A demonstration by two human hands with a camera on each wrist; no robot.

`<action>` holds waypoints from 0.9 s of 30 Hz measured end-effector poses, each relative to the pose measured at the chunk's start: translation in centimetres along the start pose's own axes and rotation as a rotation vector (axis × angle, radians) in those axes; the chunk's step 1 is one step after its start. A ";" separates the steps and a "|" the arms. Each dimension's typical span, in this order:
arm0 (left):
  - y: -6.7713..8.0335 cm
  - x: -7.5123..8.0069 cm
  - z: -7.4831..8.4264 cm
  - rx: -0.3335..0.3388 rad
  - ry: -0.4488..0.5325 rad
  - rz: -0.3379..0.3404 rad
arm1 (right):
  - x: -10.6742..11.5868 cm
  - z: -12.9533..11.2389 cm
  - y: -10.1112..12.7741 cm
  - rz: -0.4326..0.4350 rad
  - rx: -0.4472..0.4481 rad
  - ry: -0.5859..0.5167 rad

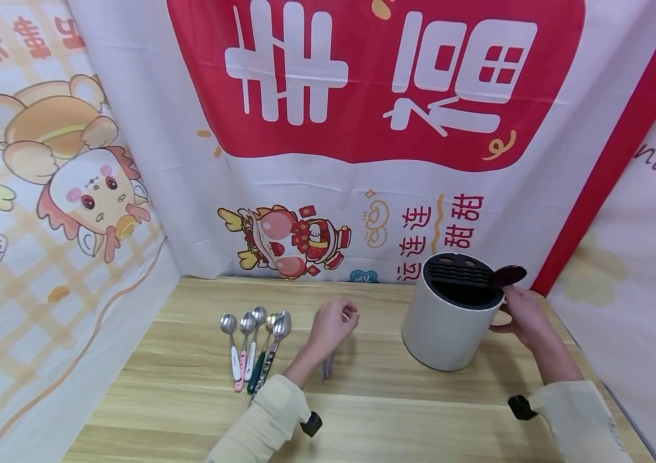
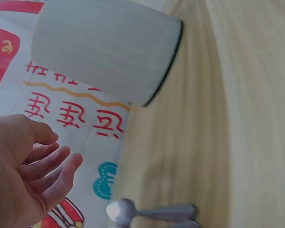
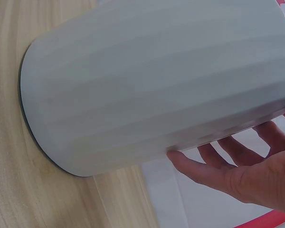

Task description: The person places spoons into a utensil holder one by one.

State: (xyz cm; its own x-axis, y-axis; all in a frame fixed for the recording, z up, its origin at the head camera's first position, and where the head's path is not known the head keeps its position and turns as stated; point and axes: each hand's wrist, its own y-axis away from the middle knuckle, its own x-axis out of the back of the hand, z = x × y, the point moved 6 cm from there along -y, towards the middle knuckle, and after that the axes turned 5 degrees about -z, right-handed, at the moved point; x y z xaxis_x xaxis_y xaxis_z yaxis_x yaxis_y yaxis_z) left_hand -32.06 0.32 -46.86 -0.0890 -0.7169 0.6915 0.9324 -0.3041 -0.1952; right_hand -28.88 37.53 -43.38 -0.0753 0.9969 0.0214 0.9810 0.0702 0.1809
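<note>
A pale, round utensil holder with a black slotted top stands upright on the table. A dark spoon leans out over its right rim, its lower part hidden inside. My right hand is at the holder's right side; in the right wrist view its thumb touches the wall and the fingers lie spread along it. Left of the holder, my left hand hovers with fingers loosely bent and nothing in them. Beneath it lie metal spoons, partly hidden by the hand in the head view.
Several metal spoons with white, pink, dark green and patterned handles lie side by side at the left of the wood-grain table. Printed cloth hangs close behind the table and along both sides.
</note>
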 end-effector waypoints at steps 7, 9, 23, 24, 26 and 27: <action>1.1 -0.6 -2.1 0.041 -0.093 0.009 | 0.0 0.1 0.0 -0.010 -0.015 0.034; 1.4 -0.7 -2.6 0.052 -0.109 -0.001 | 0.1 0.1 -0.1 -0.011 -0.020 0.047; 2.2 -2.5 -4.8 0.097 -0.296 -0.039 | 0.1 0.0 0.0 0.001 -0.008 0.053; 2.3 -2.6 -5.0 0.099 -0.298 -0.044 | 0.1 0.0 0.1 0.005 -0.008 0.054; 2.3 -2.9 -5.2 0.111 -0.303 -0.053 | 0.1 0.0 0.1 0.012 -0.008 0.059; 2.3 -3.0 -5.2 0.115 -0.313 -0.056 | 0.1 0.0 0.1 0.013 -0.008 0.062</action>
State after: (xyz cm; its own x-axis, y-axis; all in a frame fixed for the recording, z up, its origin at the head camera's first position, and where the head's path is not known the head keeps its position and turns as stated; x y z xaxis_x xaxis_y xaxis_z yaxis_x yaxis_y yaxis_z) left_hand -31.46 -1.49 -53.05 -0.0461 -0.4684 0.8823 0.9642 -0.2517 -0.0832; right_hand -28.81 37.68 -43.39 -0.0732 0.9937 0.0843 0.9805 0.0563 0.1881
